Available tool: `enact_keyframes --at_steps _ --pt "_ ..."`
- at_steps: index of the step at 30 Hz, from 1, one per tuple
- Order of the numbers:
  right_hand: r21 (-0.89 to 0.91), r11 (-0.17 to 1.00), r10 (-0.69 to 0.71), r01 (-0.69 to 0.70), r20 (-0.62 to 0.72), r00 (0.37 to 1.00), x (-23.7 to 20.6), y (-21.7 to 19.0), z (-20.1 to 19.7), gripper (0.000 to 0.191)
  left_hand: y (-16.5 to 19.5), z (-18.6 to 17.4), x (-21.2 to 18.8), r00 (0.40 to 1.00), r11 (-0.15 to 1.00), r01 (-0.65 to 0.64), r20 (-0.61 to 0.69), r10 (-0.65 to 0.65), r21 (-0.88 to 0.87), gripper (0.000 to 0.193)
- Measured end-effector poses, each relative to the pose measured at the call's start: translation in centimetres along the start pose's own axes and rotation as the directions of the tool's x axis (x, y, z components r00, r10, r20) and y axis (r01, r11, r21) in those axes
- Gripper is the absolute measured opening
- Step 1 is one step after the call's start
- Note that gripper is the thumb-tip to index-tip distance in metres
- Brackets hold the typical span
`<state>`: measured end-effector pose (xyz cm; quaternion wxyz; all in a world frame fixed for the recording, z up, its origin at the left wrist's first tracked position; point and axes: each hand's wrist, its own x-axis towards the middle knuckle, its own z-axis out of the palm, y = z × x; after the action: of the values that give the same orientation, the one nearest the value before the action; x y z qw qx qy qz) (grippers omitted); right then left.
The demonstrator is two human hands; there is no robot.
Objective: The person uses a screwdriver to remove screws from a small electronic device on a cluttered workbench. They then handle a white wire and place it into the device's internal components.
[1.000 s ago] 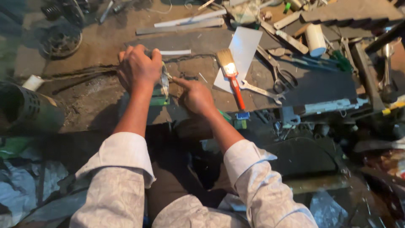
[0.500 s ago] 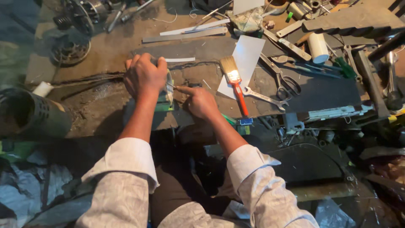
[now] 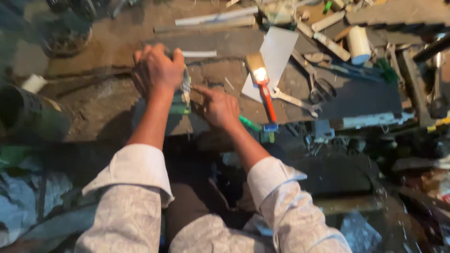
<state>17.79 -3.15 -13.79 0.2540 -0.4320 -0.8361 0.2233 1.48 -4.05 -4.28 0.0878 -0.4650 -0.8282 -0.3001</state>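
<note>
My left hand (image 3: 157,70) is closed over a green and silver metal part (image 3: 183,96) on the dirty workbench (image 3: 108,100). My right hand (image 3: 219,107) sits just right of it, index finger stretched toward the part, and grips a green-handled tool (image 3: 251,124) whose tip is hidden between the hands. Both forearms come out of rolled pale patterned sleeves. The picture is blurred, so the part's exact shape is unclear.
A paintbrush with an orange handle (image 3: 262,91) lies right of my right hand on a white sheet (image 3: 276,49). Pliers and scissors (image 3: 309,91), a white roll (image 3: 359,44), long metal strips (image 3: 215,19) and a dark cylinder (image 3: 28,117) crowd the bench.
The view has shifted slightly and blurred. Both hands stay on the same part, with the right hand's finger now reaching closer to it.
</note>
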Motion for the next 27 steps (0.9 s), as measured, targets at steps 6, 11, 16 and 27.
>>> enact_keyframes --at_steps 6,11,16,27 --pt "0.001 1.000 0.005 -0.005 0.014 1.000 0.1 0.0 -0.1 0.055 -0.4 0.4 0.1 1.000 1.000 -0.009 -0.014 0.008 -0.020 0.038" --pt "0.000 1.000 0.028 -0.028 0.040 0.999 0.2 -0.1 -0.2 0.056 -0.6 0.9 0.3 0.998 0.999 -0.043 -0.056 0.042 -0.002 0.038" --pt "0.002 1.000 0.028 -0.028 0.059 0.998 0.3 -0.1 -0.2 0.059 -0.7 1.0 0.2 0.996 0.999 -0.050 -0.080 0.049 -0.012 0.037" --pt "-0.049 0.999 0.019 -0.017 0.035 0.999 0.2 -0.2 -0.1 0.048 -0.5 1.0 0.3 0.991 0.996 -0.081 -0.113 0.078 -0.025 0.039"
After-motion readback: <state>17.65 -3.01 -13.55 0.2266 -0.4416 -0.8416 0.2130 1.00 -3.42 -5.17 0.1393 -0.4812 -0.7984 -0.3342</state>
